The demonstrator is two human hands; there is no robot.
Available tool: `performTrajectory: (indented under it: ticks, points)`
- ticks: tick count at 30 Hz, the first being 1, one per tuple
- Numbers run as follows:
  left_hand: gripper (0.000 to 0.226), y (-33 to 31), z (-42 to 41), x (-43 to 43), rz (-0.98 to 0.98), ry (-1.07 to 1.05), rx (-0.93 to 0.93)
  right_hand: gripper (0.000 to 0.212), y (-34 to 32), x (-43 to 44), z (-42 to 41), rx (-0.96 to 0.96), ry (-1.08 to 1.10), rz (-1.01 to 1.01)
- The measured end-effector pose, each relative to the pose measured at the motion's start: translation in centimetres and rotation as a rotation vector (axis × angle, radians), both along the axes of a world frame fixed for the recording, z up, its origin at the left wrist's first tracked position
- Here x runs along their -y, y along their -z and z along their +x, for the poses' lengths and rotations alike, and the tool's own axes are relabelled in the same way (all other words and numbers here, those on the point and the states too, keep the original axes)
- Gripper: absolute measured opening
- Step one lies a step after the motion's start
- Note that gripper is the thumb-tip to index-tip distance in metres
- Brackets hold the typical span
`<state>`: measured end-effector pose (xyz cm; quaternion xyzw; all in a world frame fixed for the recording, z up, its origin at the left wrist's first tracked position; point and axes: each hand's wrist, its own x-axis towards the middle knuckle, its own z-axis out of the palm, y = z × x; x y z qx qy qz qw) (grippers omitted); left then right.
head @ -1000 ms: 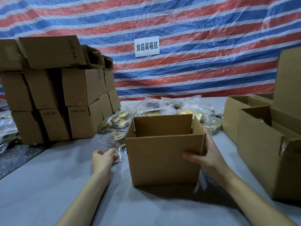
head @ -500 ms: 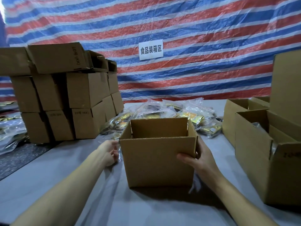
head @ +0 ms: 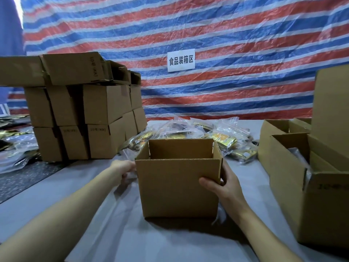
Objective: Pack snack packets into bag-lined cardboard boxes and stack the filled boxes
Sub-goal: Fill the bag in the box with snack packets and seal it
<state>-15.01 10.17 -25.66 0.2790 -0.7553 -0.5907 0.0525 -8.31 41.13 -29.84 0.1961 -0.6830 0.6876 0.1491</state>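
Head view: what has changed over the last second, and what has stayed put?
The left hand moved forward over the grey table cover to the left wall of the open cardboard box; whether it grips anything there is unclear. The right hand kept its hold on the box's right front corner, thumb on the front face. The box, the snack packets and the stacked boxes stayed put.
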Motion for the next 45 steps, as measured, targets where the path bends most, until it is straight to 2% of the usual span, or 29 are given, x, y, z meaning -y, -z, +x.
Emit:
performTrajectory:
  ticks: [2, 4, 10, 15, 19, 21, 26, 30, 33, 38, 41, 45]
  points:
    - [0.012, -1.5, 0.2, 0.1, -0.252, 0.039, -0.037, 0.094, 0.1, 0.0, -0.1, 0.002, 0.002, -0.012]
    - [0.007, -3.4, 0.7, 0.3, -0.350, 0.127, -0.058, 0.095, 0.1, 0.0, -0.1, 0.003, 0.003, -0.015]
    - [0.019, -9.3, 2.5, -0.3, -0.794, 0.255, -0.248, 0.097, 0.1, 0.0, 0.0, 0.013, -0.023, -0.026]
    - [0.014, -13.6, 4.6, -1.2, -0.973, 0.311, -0.366, 0.096, 0.0, -0.1, 0.3, 0.013, -0.056, -0.018]
    - [0.012, -17.6, 6.1, -1.4, -1.125, 0.380, -0.315, 0.090, 0.1, -0.2, 0.4, 0.014, -0.094, -0.001]
    - [0.014, -19.2, 6.9, -1.5, -1.216, 0.335, -0.340, 0.090, 0.1, -0.3, 0.3, 0.012, -0.105, -0.001]
    - [0.020, -22.0, 8.2, -2.5, -1.220, 0.186, -0.608, 0.093, 0.2, -0.3, 0.1, 0.014, -0.127, 0.001]
    - [0.023, -23.5, 8.6, -4.4, -1.122, 0.098, -0.840, 0.092, 0.2, -0.3, 0.1, 0.018, -0.131, 0.005]
    - [0.024, -24.1, 9.1, -5.6, -1.223, 0.076, -1.002, 0.095, 0.2, -0.3, 0.1, 0.011, -0.124, 0.014]
    - [0.025, -23.7, 10.0, -8.1, -1.380, 0.208, -1.214, 0.094, 0.2, -0.4, 0.1, 0.008, -0.121, 0.018]
    - [0.025, -23.1, 10.3, -9.4, -1.404, 0.378, -1.253, 0.096, 0.2, -0.4, 0.1, -0.004, -0.113, 0.009]
    - [0.026, -22.1, 10.6, -10.3, -1.558, 0.529, -1.342, 0.093, 0.1, -0.4, 0.0, -0.020, -0.116, 0.006]
